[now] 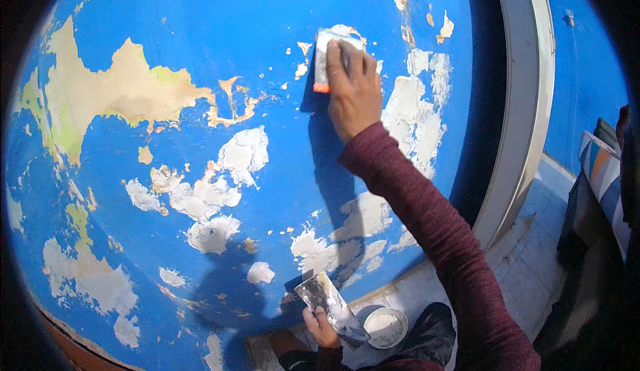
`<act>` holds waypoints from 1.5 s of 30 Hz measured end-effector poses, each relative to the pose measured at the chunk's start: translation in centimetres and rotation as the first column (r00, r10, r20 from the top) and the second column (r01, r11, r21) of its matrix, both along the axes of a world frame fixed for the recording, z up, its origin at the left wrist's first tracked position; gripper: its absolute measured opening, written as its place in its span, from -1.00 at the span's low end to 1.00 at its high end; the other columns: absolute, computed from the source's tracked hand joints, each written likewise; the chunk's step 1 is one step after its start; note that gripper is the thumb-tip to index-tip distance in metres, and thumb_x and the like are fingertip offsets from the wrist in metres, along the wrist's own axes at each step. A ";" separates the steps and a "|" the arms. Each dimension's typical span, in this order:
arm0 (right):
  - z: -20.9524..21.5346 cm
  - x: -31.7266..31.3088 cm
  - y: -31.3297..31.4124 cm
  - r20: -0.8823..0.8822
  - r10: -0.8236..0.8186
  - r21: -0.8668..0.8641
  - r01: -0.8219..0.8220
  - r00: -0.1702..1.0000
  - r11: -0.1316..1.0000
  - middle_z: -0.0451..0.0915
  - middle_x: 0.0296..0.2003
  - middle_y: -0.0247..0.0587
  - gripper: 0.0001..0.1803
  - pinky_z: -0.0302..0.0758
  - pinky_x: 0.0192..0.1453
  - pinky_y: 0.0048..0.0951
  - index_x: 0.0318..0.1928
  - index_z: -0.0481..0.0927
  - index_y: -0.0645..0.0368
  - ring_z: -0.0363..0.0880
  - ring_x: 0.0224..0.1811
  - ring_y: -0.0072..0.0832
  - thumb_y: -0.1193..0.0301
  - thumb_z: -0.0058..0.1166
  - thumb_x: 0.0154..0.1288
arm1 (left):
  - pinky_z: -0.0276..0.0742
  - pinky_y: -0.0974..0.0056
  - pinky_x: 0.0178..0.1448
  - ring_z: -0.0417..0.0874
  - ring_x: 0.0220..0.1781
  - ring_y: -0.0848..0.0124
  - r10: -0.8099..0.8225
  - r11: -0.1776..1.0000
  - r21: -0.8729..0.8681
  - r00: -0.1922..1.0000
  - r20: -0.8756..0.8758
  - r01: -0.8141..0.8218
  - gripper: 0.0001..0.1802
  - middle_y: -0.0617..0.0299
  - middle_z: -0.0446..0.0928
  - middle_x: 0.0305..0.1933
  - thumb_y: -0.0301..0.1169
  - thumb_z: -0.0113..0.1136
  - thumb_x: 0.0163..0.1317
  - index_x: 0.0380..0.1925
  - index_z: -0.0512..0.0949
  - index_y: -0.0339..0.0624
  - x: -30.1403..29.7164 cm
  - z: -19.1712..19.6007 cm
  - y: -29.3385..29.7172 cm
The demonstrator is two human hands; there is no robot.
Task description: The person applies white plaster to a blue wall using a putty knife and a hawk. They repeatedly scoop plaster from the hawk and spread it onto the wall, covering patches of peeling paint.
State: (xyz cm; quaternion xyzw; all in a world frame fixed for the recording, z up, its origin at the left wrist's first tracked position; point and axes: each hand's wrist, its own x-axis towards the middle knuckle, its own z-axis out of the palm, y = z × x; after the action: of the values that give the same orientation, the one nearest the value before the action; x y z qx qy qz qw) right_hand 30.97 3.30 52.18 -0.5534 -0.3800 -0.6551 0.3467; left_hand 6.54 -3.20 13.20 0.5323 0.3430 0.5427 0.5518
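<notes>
My right hand (357, 94) reaches up to the blue wall (267, 11), fingers closed over a flat, whitish putty scraper (323, 61) with an orange strip at its lower end. The scraper lies on or very near the wall, over a patch of white putty (347, 33). Low in the middle, my left hand (321, 328) grips a rectangular, putty-smeared metal plate (340, 314), thumb on top. Just right of that plate is a round bowl (405, 324) with white putty (383, 328) inside.
Bare plaster (123, 88) shows through peeled paint on the left. White putty patches (213, 234) dot the wall. A pale door frame (523, 98) stands on the right, with dark and striped items (597, 164) beyond it. My bent knee (433, 334) is beside the bowl.
</notes>
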 end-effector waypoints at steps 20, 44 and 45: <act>-18.4 -6.6 -16.2 -0.380 0.354 -0.769 -0.504 0.855 0.393 0.46 0.22 -0.25 -0.32 0.39 0.05 -0.21 0.38 0.37 -0.07 0.44 0.16 -0.25 0.50 0.03 0.19 | 0.33 0.24 0.00 0.39 -0.18 0.39 -0.014 0.981 0.196 0.996 0.083 -0.002 -0.82 0.16 0.43 -0.25 -0.40 -0.06 0.41 -0.18 0.40 -0.33 1.0 11.2 1.4; 2.7 0.8 -9.3 0.140 0.254 -0.259 -0.212 0.957 0.942 0.57 0.09 -0.23 -0.47 0.42 0.14 -0.21 0.24 0.52 -0.04 0.48 0.11 -0.25 0.65 -0.03 0.29 | 0.36 0.22 0.10 0.47 -0.09 0.31 0.033 0.978 0.203 0.992 0.125 -0.058 -0.75 0.07 0.50 -0.12 -0.41 -0.08 0.41 -0.05 0.41 -0.38 1.2 9.1 1.7; 3.3 1.3 -8.1 0.180 0.186 -0.230 -0.143 0.966 0.963 0.54 0.10 -0.26 -0.44 0.41 0.10 -0.21 0.26 0.48 -0.06 0.46 0.11 -0.26 0.63 -0.01 0.26 | 0.36 0.23 0.10 0.46 -0.09 0.32 0.047 0.977 0.201 0.995 0.092 -0.065 -0.76 0.08 0.50 -0.13 -0.41 -0.08 0.41 -0.07 0.42 -0.36 1.1 8.4 1.6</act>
State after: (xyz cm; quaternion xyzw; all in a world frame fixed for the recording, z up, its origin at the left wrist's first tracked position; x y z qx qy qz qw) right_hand 32.26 -4.78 55.43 -0.4855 -0.5264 -0.6311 0.2983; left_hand 7.62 -1.64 21.60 0.5521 0.2760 0.6130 0.4933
